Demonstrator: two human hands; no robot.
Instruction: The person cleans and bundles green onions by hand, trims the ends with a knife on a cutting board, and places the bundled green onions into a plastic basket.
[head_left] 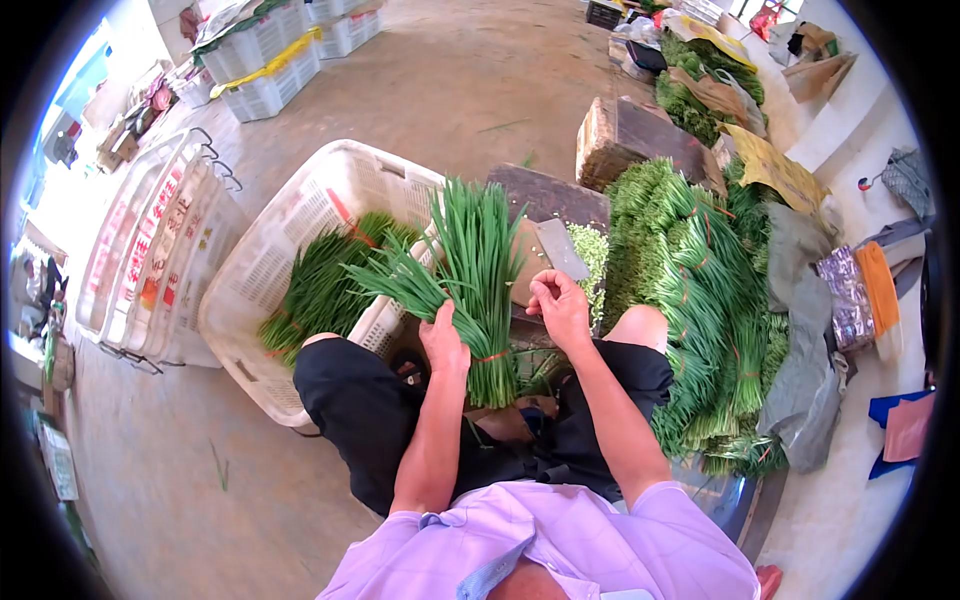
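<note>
My left hand (441, 341) is closed around a bundle of green chives (478, 262), which stands upright between my knees. A red band (492, 357) circles its lower part, and some leaves splay to the left. To the right of the bundle my right hand (562, 312) is raised with its fingertips pinched together; what they hold, if anything, is too small to make out. Just beyond that hand a cleaver (562, 250) lies on a dark block (530, 190), beside a heap of pale green cut ends (590, 250).
A white plastic crate (222, 300) at my left holds banded chives (325, 275). Stacked crates (150, 250) stand farther left. A long pile of chives (700, 290) lies at my right, with a grey sheet (810, 370) along its edge. A brown box (640, 140) sits ahead.
</note>
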